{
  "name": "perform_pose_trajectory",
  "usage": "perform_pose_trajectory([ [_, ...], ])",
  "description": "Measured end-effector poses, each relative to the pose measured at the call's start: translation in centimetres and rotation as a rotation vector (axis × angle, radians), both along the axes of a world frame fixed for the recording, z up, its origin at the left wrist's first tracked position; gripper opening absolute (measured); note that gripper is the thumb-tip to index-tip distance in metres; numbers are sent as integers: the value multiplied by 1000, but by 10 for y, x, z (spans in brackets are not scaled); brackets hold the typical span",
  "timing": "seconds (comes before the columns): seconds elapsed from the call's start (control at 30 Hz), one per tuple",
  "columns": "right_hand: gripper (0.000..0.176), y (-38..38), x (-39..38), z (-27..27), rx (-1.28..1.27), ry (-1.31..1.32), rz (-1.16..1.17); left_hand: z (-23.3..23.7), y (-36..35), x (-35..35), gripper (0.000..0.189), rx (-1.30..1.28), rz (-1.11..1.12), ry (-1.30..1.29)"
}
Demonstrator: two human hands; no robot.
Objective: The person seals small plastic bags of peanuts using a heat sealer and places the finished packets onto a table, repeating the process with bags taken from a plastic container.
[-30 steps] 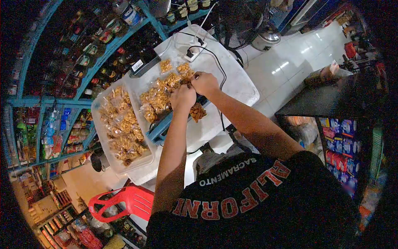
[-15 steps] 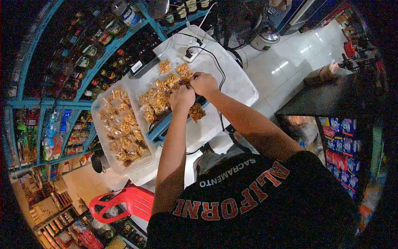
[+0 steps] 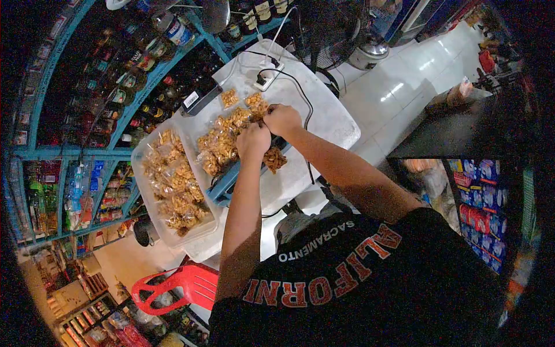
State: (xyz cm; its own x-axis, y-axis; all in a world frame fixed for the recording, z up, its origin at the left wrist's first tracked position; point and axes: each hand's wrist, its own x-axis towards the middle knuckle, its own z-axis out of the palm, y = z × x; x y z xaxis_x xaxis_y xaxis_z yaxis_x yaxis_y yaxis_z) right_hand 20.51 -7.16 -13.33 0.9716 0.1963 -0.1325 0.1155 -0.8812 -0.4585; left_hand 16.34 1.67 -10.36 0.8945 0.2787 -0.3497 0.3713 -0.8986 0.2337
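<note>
My left hand and my right hand are close together, fingers pinched, above a long blue device that looks like a bag sealer. Both appear to grip the mouth of a clear plastic bag of brown snacks, whose filled end lies on the near side between my forearms. The fingertips and the bag's mouth are mostly hidden. Just beyond my hands is a pile of filled snack bags, with a small snack bag behind it. To the left, a clear plastic tub holds several more bags.
Black cable runs across the white table from a white power strip. A dark box sits at the far edge. Blue shelves of bottles stand left, a red chair near left, and a dark counter right.
The camera view has shifted slightly. My hands stay pinched together over the blue device, and the bags lie as before.
</note>
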Motion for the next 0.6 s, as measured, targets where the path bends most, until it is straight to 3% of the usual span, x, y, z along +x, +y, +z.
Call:
perform_pose_trajectory([
  [0.1, 29, 3, 1, 2, 76, 85, -139, 2, -1, 0, 44, -12, 29, 17],
  [0.27, 29, -1, -1, 12, 78, 110, -89, -11, 3, 2, 43, -1, 28, 6],
  [0.33, 29, -1, -1, 11, 94, 86, -73, -33, 12, 7, 42, 73, -143, -5],
  [0.4, 38, 0, 2, 6, 138, 115, -89, -30, 11, 5, 42, 49, -101, 2],
  [0.6, 36, -1, 0, 8, 168, 153, -122, -16, 5, 3, 43, 21, -30, -12],
])
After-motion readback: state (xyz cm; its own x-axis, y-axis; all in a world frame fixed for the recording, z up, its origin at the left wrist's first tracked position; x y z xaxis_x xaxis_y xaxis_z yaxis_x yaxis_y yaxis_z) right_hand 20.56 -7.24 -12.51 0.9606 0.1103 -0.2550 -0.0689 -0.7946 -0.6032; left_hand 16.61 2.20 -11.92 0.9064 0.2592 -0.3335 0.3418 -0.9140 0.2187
